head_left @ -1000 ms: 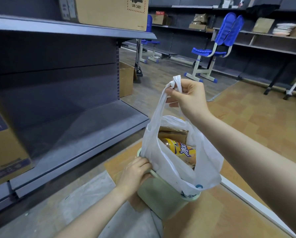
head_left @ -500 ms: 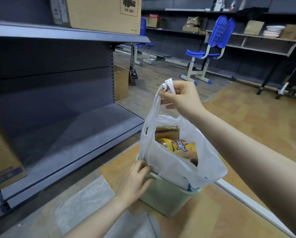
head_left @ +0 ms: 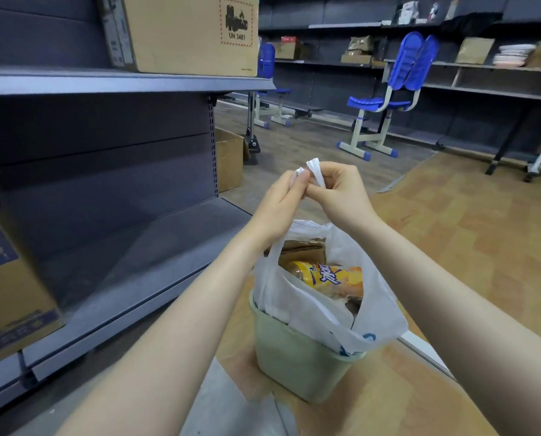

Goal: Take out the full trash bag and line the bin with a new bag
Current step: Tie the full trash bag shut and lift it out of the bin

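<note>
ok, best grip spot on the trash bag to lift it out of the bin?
Probably the two handle loops, taken from above. They are already gathered over the trash bag, pinched by the left hand and right hand, and its body sits in the bin, so a straight upward pull should clear it.

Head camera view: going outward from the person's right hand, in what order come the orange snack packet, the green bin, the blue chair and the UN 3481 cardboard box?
From the right hand:
1. Orange snack packet, just below, inside the bag.
2. Green bin, lower, on the floor.
3. UN 3481 cardboard box, upper left, on the shelf.
4. Blue chair, across the room, behind.
</note>
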Tool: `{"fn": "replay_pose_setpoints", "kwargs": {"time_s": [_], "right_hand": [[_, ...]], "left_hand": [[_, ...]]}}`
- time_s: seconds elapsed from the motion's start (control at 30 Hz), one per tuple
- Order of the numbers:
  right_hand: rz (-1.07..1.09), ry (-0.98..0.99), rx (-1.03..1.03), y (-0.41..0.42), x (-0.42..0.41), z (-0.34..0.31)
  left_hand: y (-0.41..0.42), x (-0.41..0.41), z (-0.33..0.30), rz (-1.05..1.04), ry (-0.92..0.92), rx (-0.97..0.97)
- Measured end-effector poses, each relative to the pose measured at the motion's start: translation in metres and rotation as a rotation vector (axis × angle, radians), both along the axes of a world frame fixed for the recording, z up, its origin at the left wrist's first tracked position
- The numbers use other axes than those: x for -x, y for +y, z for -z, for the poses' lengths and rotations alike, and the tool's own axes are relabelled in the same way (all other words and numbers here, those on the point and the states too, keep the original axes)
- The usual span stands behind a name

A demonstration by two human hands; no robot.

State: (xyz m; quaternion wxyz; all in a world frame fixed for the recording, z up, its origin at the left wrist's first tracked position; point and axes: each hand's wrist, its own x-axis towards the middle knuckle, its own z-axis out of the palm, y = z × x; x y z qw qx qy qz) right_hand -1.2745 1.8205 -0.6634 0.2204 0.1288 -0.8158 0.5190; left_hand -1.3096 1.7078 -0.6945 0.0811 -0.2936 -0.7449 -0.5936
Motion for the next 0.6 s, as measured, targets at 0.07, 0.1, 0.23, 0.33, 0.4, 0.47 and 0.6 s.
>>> {"fn": "replay_pose_setpoints", "kwargs": {"time_s": [0.07, 0.1, 0.23, 0.33, 0.4, 0.47, 0.6], "right_hand": [[-0.014, -0.018, 0.000, 0.007, -0.006, 0.001], [-0.003, -0.032, -0.019, 0.010, -0.009, 0.002], [0.021, -0.061, -0.027, 0.017, -0.017, -0.004], [-0.022, -0.080, -0.098, 0.022, -0.023, -0.005], [-0.062, -0.113, -0.131, 0.021, -0.025, -0.002], [-0.079, -0.113, -0.109, 0.018, -0.024, 0.003], [-0.007, -0.044, -0.078, 0.011, -0.021, 0.017]], "left_hand": [[0.004, -0.003, 0.009, -0.003, -0.059, -0.052], [0.004, -0.007, 0.013, -0.020, -0.063, -0.041], [0.002, -0.012, 0.023, -0.060, 0.004, 0.046], [0.002, -0.015, 0.022, -0.138, -0.001, -0.028], [0.003, -0.017, 0.019, -0.146, -0.095, -0.162], [0.000, -0.020, 0.018, -0.120, -0.145, -0.243], [-0.010, -0.022, 0.027, -0.105, -0.088, -0.139]]}}
